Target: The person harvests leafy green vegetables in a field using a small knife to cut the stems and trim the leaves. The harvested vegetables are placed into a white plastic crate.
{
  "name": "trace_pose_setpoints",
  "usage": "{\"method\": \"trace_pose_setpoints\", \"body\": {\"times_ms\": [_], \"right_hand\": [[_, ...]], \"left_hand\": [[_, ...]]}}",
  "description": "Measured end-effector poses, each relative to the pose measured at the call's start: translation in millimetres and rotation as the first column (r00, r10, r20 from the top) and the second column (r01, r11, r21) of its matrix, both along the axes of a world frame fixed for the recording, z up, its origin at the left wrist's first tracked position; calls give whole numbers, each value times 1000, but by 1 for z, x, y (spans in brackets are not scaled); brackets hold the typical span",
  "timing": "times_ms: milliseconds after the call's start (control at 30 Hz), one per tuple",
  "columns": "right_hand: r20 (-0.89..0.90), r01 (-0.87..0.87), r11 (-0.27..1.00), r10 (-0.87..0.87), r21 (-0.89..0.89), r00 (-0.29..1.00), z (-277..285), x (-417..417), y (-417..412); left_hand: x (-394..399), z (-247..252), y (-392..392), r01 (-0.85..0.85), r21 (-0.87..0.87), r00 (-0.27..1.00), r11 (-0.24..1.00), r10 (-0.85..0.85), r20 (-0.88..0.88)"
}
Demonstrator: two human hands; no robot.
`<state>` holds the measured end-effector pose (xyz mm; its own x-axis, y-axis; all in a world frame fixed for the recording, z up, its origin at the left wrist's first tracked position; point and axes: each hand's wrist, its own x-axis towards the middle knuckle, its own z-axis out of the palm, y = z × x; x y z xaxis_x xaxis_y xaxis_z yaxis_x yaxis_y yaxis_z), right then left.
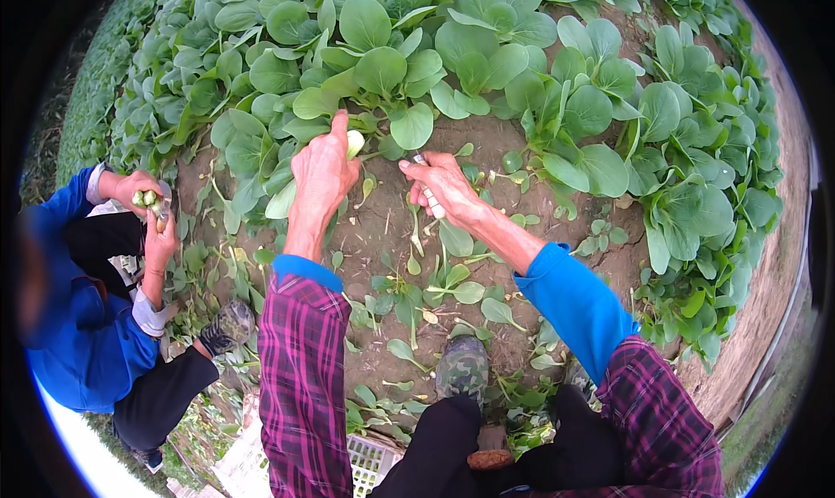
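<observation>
My left hand (323, 172) grips a bok choy head. Its pale stem base (354, 144) shows beside the thumb, and a leaf (282, 201) sticks out under the hand on the left. The index finger points up into the leaves of the standing bok choy (381, 74) at the row's edge. To the right, my right hand (447, 188) is closed around a small knife with a pale, banded handle (432, 202). Its metal end (419, 159) points toward the row; most of the blade is hidden or too small to make out.
At left a person (91, 315) in blue crouches, holding cut greens (145, 199) and a knife (163, 214). Loose leaves (468, 292) litter the soil (372, 237). A white plastic crate (372, 462) stands by my legs. More bok choy (691, 204) grows at right.
</observation>
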<state>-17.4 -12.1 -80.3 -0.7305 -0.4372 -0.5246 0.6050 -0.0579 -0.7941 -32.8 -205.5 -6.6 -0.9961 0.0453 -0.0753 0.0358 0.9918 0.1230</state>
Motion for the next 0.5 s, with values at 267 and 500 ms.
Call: {"method": "trace_pose_setpoints", "body": {"times_ms": [267,500], "right_hand": [[113,41,994,-29,-106,993,-13,-8,-19],[158,60,983,-33,-172,987,-21,-8,-21]], "left_hand": [[6,-6,-5,-35,22,999,999,35,5],[9,-11,-7,-47,66,999,997,46,11]]}}
